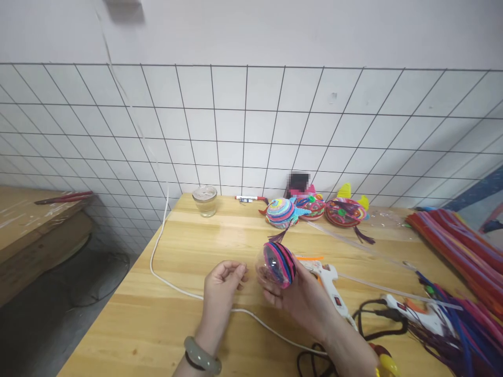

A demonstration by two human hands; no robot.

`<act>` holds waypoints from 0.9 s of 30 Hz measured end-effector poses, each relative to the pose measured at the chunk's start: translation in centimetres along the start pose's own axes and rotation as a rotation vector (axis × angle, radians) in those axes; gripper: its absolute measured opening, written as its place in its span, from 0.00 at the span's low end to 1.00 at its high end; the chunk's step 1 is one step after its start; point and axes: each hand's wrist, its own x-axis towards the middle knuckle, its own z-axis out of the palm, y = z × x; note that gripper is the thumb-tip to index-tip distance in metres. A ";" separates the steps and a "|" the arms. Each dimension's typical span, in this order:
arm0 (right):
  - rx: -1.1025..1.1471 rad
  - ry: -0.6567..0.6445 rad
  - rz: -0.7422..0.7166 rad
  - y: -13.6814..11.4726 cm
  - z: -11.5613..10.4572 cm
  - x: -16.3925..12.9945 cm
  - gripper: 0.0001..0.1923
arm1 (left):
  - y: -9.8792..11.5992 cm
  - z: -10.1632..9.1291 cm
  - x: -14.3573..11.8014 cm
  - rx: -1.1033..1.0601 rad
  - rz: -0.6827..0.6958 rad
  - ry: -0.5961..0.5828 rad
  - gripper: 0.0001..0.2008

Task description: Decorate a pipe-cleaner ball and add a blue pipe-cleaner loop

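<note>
My right hand (301, 296) holds a clear plastic ball (276, 264) partly wrapped in pink, blue and purple pipe cleaners, just above the wooden table (184, 246). Close to the ball's left side is my left hand (222, 285), fingers curled and pinched together; whether it holds a strand I cannot tell. On the left wrist sits a pale green bangle. A white glue gun (328, 280) lies just behind my right hand.
Three finished colourful ornaments (314, 209) sit at the table's back by the tiled wall, near a glass jar (205, 200). A white cable (165, 277) crosses the table. Pipe cleaner bundles (459, 246) and a second glue gun (412, 309) lie at right. A cardboard box (27, 230) stands left.
</note>
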 end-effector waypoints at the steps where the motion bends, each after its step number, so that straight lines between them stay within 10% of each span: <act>1: -0.009 0.008 -0.013 -0.1 0.1 0.0 0.18 | 0.0 0.0 0.0 -0.003 -0.001 -0.002 0.06; 12: -0.043 0.059 0.094 0.5 0.5 1.9 0.26 | 0.1 -0.7 0.4 -0.034 0.030 0.080 0.14; 21: -0.328 -0.048 0.216 1.4 1.8 2.0 0.34 | 1.3 0.3 -0.4 -0.055 0.003 -0.267 0.38; 27: -1.010 0.204 -0.211 0.6 1.3 0.3 0.22 | 1.3 0.1 -0.1 -0.027 0.074 -0.169 0.36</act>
